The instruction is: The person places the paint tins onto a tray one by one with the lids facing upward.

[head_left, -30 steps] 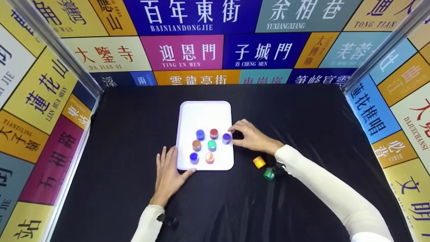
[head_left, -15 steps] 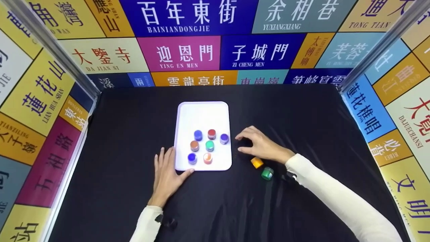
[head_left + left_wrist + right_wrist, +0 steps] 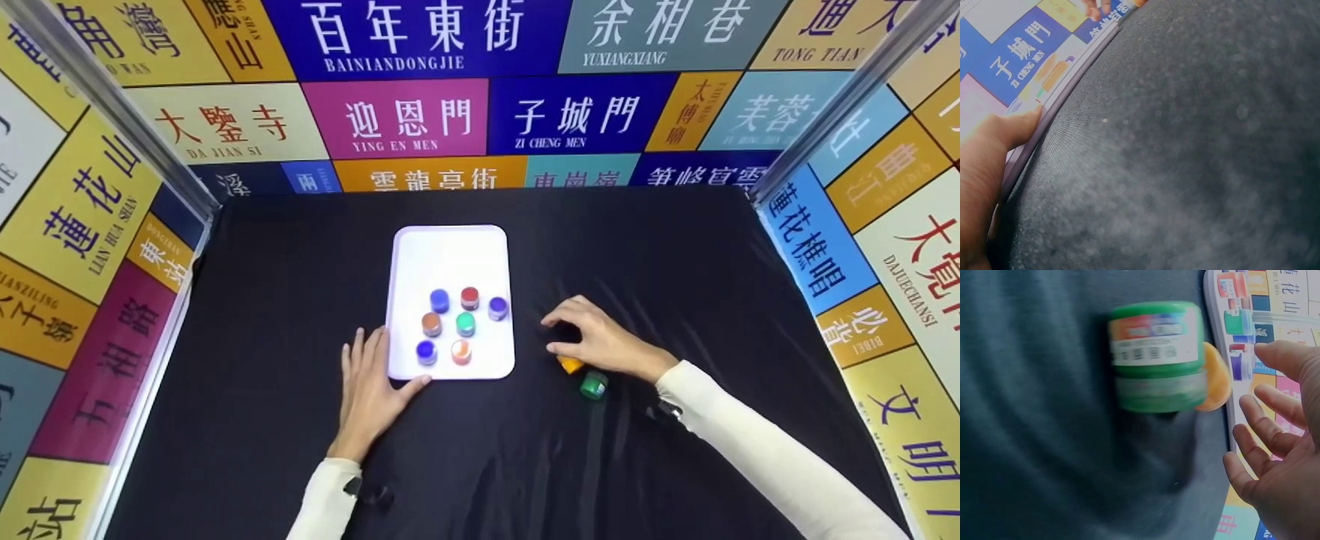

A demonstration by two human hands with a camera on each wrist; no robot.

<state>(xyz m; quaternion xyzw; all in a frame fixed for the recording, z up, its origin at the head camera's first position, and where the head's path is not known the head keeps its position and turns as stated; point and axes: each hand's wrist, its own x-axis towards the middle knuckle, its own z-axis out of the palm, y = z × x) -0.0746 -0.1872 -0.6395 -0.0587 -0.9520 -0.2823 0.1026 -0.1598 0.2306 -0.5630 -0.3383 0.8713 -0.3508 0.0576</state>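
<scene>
A white tray (image 3: 450, 255) carries several small paint jars, among them a red paint jar (image 3: 469, 298), a teal paint jar (image 3: 466, 324) and a purple paint jar (image 3: 498, 308) close to its right rim. At the tray's lower left corner, my left hand (image 3: 367, 401) rests with straight fingers along the side and its thumb (image 3: 1024, 124) touching the front rim. My right hand (image 3: 600, 341) holds nothing and hovers right of the tray, fingers slightly bent and apart. Partly hidden beneath it is an orange paint jar (image 3: 571, 365); a green paint jar (image 3: 1157, 357) lies beside that one.
Black cloth (image 3: 300, 255) covers the table. Upright panels with printed signs (image 3: 397, 116) enclose the back and both sides, joined by metal corner posts (image 3: 847, 90).
My right hand has moved away from the purple jar, rightward and slightly down toward the orange jar. The purple jar stays on the tray. My left hand keeps its place at the tray corner.
</scene>
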